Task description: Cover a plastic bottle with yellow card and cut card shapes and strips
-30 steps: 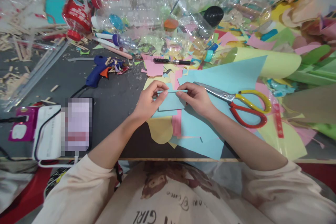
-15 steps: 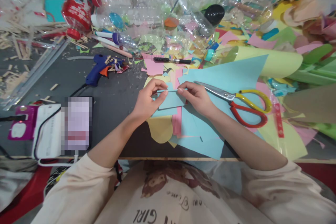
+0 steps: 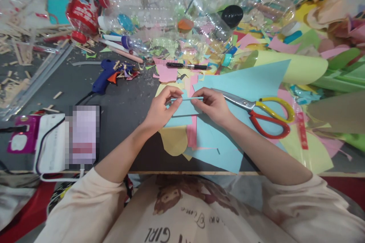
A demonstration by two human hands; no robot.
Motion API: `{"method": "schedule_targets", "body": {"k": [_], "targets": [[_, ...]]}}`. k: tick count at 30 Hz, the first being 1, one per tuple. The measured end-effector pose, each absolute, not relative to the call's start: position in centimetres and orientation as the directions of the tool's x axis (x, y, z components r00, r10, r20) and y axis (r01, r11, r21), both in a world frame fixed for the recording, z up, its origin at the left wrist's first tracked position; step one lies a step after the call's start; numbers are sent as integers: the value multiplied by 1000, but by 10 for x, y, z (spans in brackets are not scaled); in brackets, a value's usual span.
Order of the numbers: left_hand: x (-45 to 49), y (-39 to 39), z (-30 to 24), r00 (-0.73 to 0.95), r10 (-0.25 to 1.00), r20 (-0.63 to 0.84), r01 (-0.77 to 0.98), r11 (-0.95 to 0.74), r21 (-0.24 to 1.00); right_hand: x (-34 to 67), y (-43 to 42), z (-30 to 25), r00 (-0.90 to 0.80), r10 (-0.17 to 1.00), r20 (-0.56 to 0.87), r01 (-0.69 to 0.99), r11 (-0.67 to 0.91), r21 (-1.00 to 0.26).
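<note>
Between my two hands is a small piece of light blue paper (image 3: 186, 109), its far edge rolled or folded into a narrow strip. My left hand (image 3: 164, 106) pinches the left end of that edge between thumb and fingers. At the right end, my right hand (image 3: 212, 104) pinches it the same way. Beneath them lie pink and yellow scraps and a large light blue sheet (image 3: 219, 140). Scissors (image 3: 252, 108) with one yellow and one red handle rest on the large sheet, just right of my right hand.
A blue glue gun (image 3: 104, 78) lies left of my hands, with a phone (image 3: 84, 134) and a white power strip (image 3: 49, 142) nearer me. A black pen (image 3: 186, 66) lies beyond my hands. Clear plastic bottles (image 3: 148, 11) crowd the back; a yellow paper roll (image 3: 291, 66) is at right.
The near flap of the small blue paper looks shorter and the strip along its far edge more tightly rolled. My right fingers have shifted slightly left.
</note>
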State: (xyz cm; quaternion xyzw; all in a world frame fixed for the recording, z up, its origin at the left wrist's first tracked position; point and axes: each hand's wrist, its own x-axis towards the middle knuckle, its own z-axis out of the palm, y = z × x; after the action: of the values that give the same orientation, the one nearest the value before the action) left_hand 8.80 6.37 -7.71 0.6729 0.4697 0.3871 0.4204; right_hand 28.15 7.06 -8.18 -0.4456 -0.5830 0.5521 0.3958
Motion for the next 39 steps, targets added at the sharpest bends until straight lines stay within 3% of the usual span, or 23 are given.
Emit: {"method": "schedule_targets", "body": {"k": [12,20,27,39], "targets": [[88,63,-80,263,951,165,320,-247,915,282,69,-80,-312,944,-111,107,-81,-991],[86,62,-80,351,924,153,361,-285,888,283,71,-79,-334,942,-32,118,8,-993],[87,63,-80,312,937,156,357,-268,895,282,69,-81,-326,942,-82,83,-57,-995],[89,60,-79,293,933,208,364,-310,878,283,71,-84,-343,939,-33,84,-5,-996]]}}
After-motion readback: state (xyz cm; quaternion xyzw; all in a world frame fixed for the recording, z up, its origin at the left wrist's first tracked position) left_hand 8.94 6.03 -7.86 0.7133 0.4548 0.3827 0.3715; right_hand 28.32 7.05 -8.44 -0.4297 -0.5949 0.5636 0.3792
